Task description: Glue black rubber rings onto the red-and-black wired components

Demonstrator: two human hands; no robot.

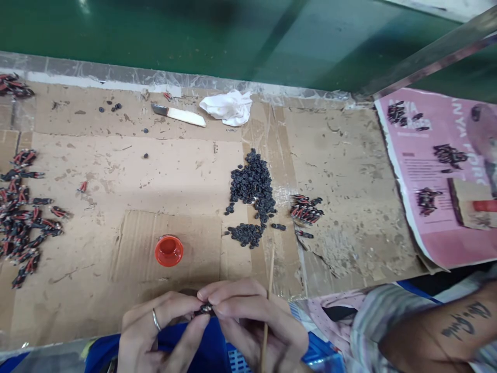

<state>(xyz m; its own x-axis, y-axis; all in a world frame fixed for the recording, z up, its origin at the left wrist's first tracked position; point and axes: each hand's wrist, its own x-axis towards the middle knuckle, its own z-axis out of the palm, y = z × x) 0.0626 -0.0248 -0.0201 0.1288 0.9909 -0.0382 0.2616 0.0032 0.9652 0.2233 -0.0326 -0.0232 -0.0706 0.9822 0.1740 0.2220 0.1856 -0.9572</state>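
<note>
My left hand (157,331) and my right hand (252,316) meet at the near table edge and pinch one small dark part (205,309) between their fingertips. A thin wooden stick (267,305) runs up through my right hand's fingers. A ring sits on a left finger. Just beyond the hands stands a small red cap (169,250) holding red liquid. Farther out lies a heap of small black rings (251,194), and beside it a little cluster of red-and-black pieces (306,210).
Cardboard (116,166) covers the table. Many red-and-black pieces (21,223) lie at the left. A knife (178,115) and a crumpled white cloth (228,107) lie at the back. A pink printed sheet (438,171) carries more pieces at right. Another person's tattooed forearm (446,326) is at lower right.
</note>
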